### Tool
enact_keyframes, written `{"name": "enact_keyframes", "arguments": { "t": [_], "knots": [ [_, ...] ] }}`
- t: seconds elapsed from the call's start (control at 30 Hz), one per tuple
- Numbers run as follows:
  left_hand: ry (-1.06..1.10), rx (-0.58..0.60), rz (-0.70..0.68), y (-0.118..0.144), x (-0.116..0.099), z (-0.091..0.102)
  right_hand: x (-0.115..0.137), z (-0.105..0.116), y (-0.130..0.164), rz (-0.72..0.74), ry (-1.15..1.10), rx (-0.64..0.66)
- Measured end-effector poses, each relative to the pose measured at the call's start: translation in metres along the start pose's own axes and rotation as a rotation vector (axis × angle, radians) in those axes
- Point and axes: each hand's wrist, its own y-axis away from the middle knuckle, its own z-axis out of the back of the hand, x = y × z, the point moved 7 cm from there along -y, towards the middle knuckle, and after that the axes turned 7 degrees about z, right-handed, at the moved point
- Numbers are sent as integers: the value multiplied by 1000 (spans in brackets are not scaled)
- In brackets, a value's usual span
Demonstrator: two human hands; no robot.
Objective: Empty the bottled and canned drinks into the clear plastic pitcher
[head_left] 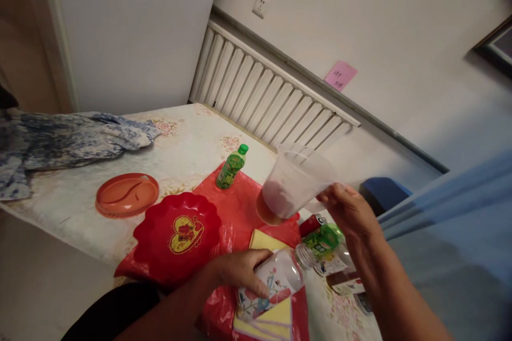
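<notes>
My right hand (352, 208) is closed on the handle side of a translucent plastic pitcher (294, 178). The pitcher is raised over the table and tilted, with some brownish liquid low inside it. My left hand (244, 272) wraps round a clear bottle (276, 282) with a floral print, whose open neck points up and right. Beneath the bottle lie yellow cloths (272, 325) with pale purple edges, on a red plastic sheet (240, 202). Beyond them stands a green-capped drink bottle (232, 167).
Left of the bottle are a red scalloped tray (160, 234) and an orange divided plate (127, 195). Right of it are a red can (312, 225), a green bottle (322, 240) and other containers. A patterned cloth (80, 138) covers the far left; a radiator (264, 90) stands behind.
</notes>
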Motion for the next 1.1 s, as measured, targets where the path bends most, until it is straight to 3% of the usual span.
{"name": "enact_keyframes", "arguments": {
  "t": [0.2,0.4,0.7,1.1],
  "knots": [
    [-42,-72,-38,4,-12,8,54,45,10,130,99,-82],
    [-124,-185,-100,9,-26,15,84,77,41,102,235,-178],
    [-228,-234,-121,4,-20,28,83,108,90,-119,451,-74],
    [-210,-205,-68,6,-22,26,71,105,116,-336,631,156]
  ]
}}
